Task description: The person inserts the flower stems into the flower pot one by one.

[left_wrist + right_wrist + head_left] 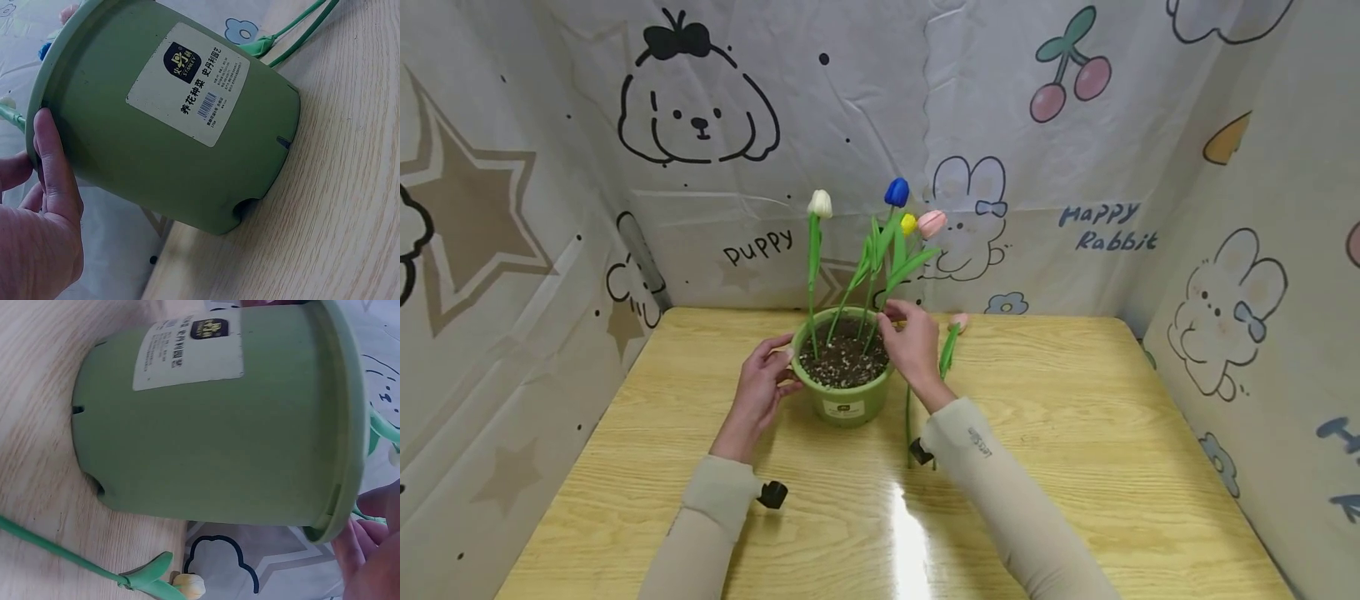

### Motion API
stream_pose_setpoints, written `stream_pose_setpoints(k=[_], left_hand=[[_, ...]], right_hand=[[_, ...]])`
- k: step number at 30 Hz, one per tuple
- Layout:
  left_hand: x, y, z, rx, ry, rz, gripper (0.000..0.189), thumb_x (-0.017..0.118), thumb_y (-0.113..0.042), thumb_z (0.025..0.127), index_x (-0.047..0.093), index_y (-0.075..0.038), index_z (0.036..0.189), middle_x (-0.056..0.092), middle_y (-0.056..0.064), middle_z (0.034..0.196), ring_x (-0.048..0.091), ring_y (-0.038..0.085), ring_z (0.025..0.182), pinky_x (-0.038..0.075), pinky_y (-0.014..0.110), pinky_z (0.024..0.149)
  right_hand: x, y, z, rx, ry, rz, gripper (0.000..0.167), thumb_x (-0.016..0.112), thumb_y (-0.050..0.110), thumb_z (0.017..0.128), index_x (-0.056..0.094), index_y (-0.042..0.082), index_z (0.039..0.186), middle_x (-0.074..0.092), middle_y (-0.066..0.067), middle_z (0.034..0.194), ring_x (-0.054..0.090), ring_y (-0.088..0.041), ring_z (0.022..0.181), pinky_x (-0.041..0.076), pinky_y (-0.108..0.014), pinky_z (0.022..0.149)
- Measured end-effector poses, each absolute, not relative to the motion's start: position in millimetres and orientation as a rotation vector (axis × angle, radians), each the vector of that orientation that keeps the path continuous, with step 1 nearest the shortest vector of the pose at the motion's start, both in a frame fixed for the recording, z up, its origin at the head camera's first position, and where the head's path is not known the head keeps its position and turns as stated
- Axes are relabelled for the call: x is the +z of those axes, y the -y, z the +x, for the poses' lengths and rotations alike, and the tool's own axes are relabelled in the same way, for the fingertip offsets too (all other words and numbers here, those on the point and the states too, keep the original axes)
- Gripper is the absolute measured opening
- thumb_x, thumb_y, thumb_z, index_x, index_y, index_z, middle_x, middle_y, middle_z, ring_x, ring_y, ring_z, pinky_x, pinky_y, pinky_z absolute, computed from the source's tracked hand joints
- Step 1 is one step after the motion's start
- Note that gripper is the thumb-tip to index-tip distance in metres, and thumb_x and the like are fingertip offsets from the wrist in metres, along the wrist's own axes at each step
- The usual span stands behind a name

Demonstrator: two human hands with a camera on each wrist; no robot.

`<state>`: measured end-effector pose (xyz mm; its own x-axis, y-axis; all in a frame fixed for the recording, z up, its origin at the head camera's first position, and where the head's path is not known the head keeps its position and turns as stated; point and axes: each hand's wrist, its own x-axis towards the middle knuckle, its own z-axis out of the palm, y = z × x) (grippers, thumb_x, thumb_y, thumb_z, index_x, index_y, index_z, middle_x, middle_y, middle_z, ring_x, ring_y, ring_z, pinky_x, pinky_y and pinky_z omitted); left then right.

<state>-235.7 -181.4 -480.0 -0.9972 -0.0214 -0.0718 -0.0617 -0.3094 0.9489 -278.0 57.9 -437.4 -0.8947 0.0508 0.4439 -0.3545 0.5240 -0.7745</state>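
Note:
A green flower pot [850, 408] filled with dark speckled soil [842, 367] stands on the table. My left hand [762, 383] grips its left rim, as the left wrist view shows from closer. Artificial tulips rise from the pot: a white tulip [821, 204], a blue tulip [897, 192], a yellow tulip [908, 223] and a pink tulip [932, 222]. At the right rim, my right hand [913, 342] pinches a green stem, apparently the pink tulip's; its lower end is hidden behind the fingers. The right wrist view catches only part of this hand.
Right of the pot, a loose pale-pink tulip [960, 322] lies on the wooden table [1060, 417], partly under my right arm. Two green stems show there. Printed curtains [865, 108] enclose the back and sides.

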Motion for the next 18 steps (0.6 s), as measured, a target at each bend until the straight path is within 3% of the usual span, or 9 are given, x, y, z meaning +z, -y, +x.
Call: stream_pose_setpoints(k=[12,15,18], left_hand=[[-480,180,-236,2.508,-1.853,-0.11,0.037,0.05,-0.008,0.108,0.048,-0.003,0.145,0.063,-0.008,0.082,0.063,0.007,0.064,0.061,0.023,0.061],[-480,180,-235,2.513,-1.852,-0.109,0.037,0.051,-0.007,0.108,0.048,-0.002,0.145,0.063,-0.007,0.081,0.063,0.007,0.064,0.06,0.024,0.06],[-480,180,-235,2.51,-1.854,-0.101,0.037,0.051,-0.009,0.109,0.047,-0.001,0.145,0.063,-0.008,0.082,0.063,0.007,0.064,0.06,0.023,0.061]], right_hand=[[-435,-82,-271,1.498,2.347,0.187,0.026,0.07,0.013,0.099,0.072,0.002,0.122,0.076,-0.016,0.11,0.072,-0.03,0.102,0.063,-0.044,0.086],[-436,-94,-271,1.479,2.336,0.167,0.025,0.071,0.013,0.099,0.073,0.002,0.121,0.076,-0.017,0.108,0.072,-0.032,0.1,0.051,-0.049,0.107],[-439,-107,-271,1.465,2.345,0.136,0.025,0.07,0.012,0.099,0.073,0.002,0.121,0.075,-0.018,0.109,0.073,-0.034,0.099,0.051,-0.049,0.108]])
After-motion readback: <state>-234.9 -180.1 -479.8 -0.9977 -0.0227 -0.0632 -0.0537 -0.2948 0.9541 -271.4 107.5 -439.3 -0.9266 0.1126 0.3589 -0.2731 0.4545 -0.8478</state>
